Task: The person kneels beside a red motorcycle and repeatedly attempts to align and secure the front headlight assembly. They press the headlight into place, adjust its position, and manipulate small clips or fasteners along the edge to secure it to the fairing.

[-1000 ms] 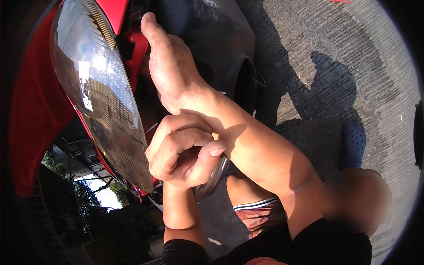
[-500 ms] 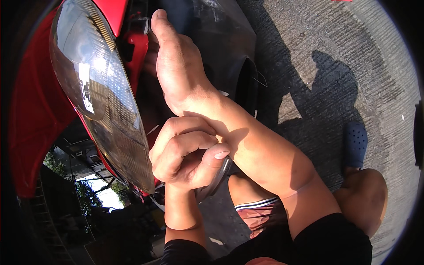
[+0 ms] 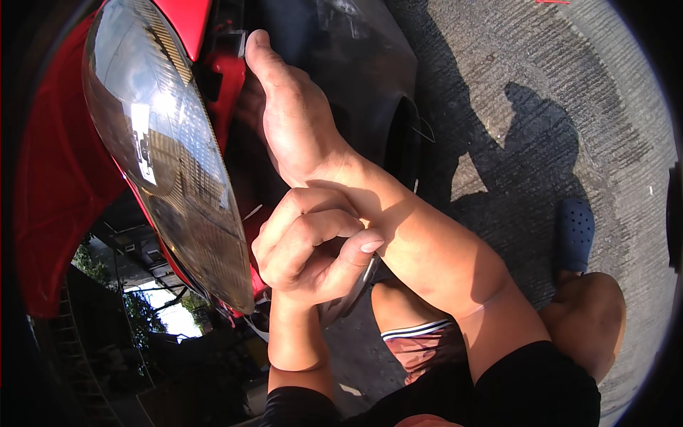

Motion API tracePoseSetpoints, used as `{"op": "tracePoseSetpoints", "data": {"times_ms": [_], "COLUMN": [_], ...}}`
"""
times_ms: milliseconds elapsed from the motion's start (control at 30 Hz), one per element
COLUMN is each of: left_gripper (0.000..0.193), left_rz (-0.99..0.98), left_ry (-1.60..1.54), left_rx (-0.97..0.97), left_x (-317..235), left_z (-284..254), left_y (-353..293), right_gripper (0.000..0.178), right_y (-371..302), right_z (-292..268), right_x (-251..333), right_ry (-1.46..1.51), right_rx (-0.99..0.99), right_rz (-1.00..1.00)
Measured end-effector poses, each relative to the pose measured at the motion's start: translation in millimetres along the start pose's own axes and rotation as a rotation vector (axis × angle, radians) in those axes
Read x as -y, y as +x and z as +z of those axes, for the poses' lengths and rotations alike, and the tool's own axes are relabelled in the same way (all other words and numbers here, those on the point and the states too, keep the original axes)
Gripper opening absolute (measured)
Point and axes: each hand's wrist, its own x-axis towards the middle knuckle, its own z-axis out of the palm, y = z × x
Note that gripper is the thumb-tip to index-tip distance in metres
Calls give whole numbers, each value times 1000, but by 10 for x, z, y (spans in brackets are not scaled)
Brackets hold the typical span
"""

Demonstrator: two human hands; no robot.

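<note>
We see the clear-lensed headlight (image 3: 192, 217) at the left, set in the red car body, with its inner edge toward our hands. Our right hand (image 3: 300, 124) is just beside it, thumb stretched up and apart, the fingers going into the shadowed gap next to a red bracket (image 3: 229, 99); we cannot tell whether they grip anything. Our left hand (image 3: 311, 245) sits below, fingers curled and thumb bent toward them, close against our right forearm; whether it pinches something is hidden. Beyond lies the scuffed dark bumper (image 3: 356, 71), and a blue clog (image 3: 575, 231) rests on the ridged concrete (image 3: 619, 153).
</note>
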Motion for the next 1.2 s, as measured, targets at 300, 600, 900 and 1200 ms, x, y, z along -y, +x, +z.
{"op": "tracePoseSetpoints", "data": {"times_ms": [300, 600, 900, 1200], "left_gripper": [28, 30, 30, 29], "left_rz": [8, 3, 7, -20], "left_ry": [49, 22, 31, 51], "left_rx": [28, 37, 24, 12], "left_x": [12, 36, 34, -22], "left_z": [8, 6, -6, 3], "left_y": [-18, -17, -7, -21], "right_gripper": [59, 62, 66, 66], "right_y": [-16, -38, -50, -99], "right_z": [-66, -103, -65, -51], "right_x": [-45, 49, 87, 132], "right_ry": [24, -71, -214, -279], "right_rx": [52, 51, 48, 47], "right_rz": [46, 57, -52, -38]}}
